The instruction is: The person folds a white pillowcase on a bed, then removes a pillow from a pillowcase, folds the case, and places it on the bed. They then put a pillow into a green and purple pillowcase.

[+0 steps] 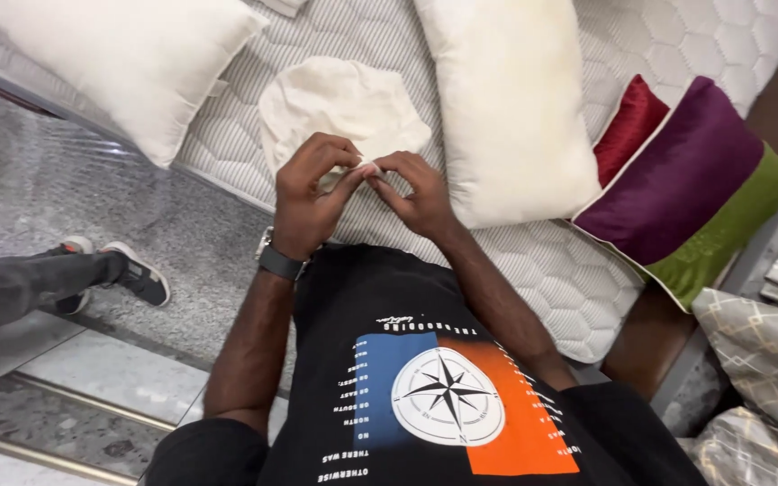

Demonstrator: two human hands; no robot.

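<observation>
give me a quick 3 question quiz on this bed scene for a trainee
1. True or false: both hands pinch the edge of the cream cloth.
2. Which cushion lies nearest the bed's right edge? A) white pillow B) purple and green cushion C) red cushion
3. Fill in: the left hand wears a dark ____ at the wrist.

Key:
1. True; the left hand and right hand meet at the cloth's near edge.
2. B, the purple and green cushion, beside the red cushion and the long white pillow on the mattress.
3. watch
</observation>
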